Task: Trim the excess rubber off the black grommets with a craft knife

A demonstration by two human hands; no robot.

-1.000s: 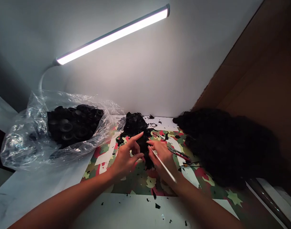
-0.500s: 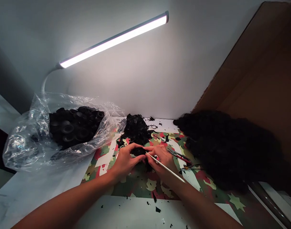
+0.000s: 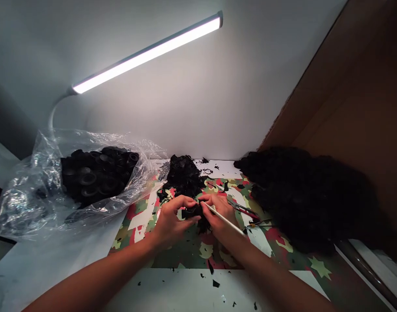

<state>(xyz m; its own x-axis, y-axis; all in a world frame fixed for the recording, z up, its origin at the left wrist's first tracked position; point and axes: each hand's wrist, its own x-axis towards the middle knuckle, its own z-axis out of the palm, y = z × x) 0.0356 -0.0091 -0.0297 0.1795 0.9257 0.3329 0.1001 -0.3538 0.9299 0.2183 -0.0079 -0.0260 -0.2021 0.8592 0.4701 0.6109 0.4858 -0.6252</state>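
Observation:
A small black rubber-like part (image 3: pixel 191 211) sits between the thumb and fingers of my left hand (image 3: pixel 175 216), which is closed around it. My right hand (image 3: pixel 220 214) grips a thin white stick (image 3: pixel 226 220), its upper end at the right side of the part. The fingertips of both hands nearly meet there and cover some of the part. Loose black scraps (image 3: pixel 203 225) lie beneath, on a camouflage-patterned sheet (image 3: pixel 182 255). Just beyond my hands is a pile of black trimmings (image 3: pixel 185 173).
A clear plastic bag (image 3: pixel 25 208) of black ringed parts (image 3: pixel 97 175) stands at left. A large black heap (image 3: pixel 302 195) fills the right, before a cardboard panel (image 3: pixel 328 91). Red-handled tweezers or cutters (image 3: pixel 245 211) lie right of my hands. A lit lamp (image 3: pixel 149 52) hangs above.
My left fingers have shifted on the black part, which now looks tilted. The stick has turned slightly with my right hand. The whole view has moved a little.

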